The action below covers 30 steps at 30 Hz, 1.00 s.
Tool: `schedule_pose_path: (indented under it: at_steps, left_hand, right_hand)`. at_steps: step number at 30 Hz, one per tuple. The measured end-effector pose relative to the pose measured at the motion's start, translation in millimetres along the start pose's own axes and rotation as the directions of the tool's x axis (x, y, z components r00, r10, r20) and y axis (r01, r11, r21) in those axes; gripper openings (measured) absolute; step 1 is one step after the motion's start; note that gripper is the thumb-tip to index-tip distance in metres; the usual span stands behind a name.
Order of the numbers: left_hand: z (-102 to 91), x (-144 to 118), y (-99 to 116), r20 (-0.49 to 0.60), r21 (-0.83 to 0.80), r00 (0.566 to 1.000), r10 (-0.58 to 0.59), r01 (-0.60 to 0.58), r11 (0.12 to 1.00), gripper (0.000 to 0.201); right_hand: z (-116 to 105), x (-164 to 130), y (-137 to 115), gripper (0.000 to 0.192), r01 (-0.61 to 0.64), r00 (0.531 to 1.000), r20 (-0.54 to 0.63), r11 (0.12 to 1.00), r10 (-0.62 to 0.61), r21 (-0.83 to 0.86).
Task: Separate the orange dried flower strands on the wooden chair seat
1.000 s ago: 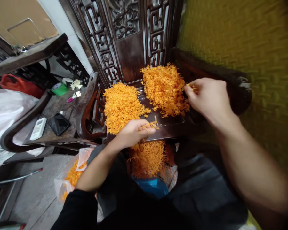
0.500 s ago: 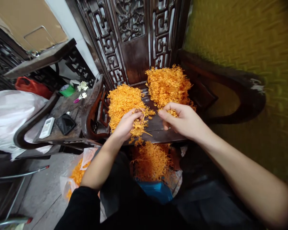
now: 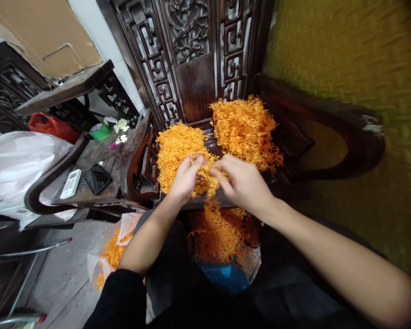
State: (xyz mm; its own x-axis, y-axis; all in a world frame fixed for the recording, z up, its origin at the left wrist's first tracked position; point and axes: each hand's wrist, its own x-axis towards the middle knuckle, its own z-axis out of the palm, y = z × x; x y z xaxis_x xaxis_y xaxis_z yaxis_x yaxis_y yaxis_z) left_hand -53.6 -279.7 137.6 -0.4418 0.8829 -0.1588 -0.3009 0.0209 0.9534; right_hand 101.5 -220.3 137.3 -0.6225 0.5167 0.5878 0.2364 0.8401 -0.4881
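Between my two hands is a small bunch of orange stringy sprigs (image 3: 211,186), thin and branching; their exact kind I cannot make out. My left hand (image 3: 186,178) grips the bunch from the left, fingers curled. My right hand (image 3: 241,183) pinches its other side, close to the left fingertips. A yellow-orange pile (image 3: 178,141) of such pieces lies just behind my left hand on the dark wooden seat (image 3: 210,140). Beyond my right hand sits a deeper orange pile (image 3: 245,130). Below the seat edge, more orange strands (image 3: 217,235) heap over a blue container (image 3: 224,276) between my legs.
A carved wooden chair back (image 3: 195,87) rises behind the piles, with a curved armrest (image 3: 356,137) at right. The left side table holds a white remote (image 3: 71,183), a black phone-like object (image 3: 97,178) and green tape (image 3: 100,131). A plastic bag (image 3: 113,249) of orange pieces stands on the floor.
My right hand has moved left from in front of the right pile and now meets my left hand at the bunch. The left hand stays in nearly the same place.
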Motion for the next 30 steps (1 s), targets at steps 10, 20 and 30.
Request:
schedule_pose_path:
  at_steps: [10, 20, 30]
  left_hand:
    - [-12.1, -8, 1, 0.148, 0.115, 0.975, 0.166, -0.184, 0.976, 0.06]
    - [-9.9, -5, -4, 0.015, 0.137, 0.977, 0.215, -0.215, 0.967, 0.052]
    - [-9.8, -8, 0, 0.13, 0.331, 0.953, 0.274, -0.302, 0.894, 0.021]
  right_hand:
    - [-7, 11, 13, 0.029, -0.433, 0.886, 0.137, 0.685, 0.443, 0.586]
    - [5, 8, 8, 0.018, -0.266, 0.959, 0.029, 0.862, 0.282, 0.431]
    - [2, 12, 14, 0.024, -0.329, 0.925, -0.049, 0.86, 0.376, 0.39]
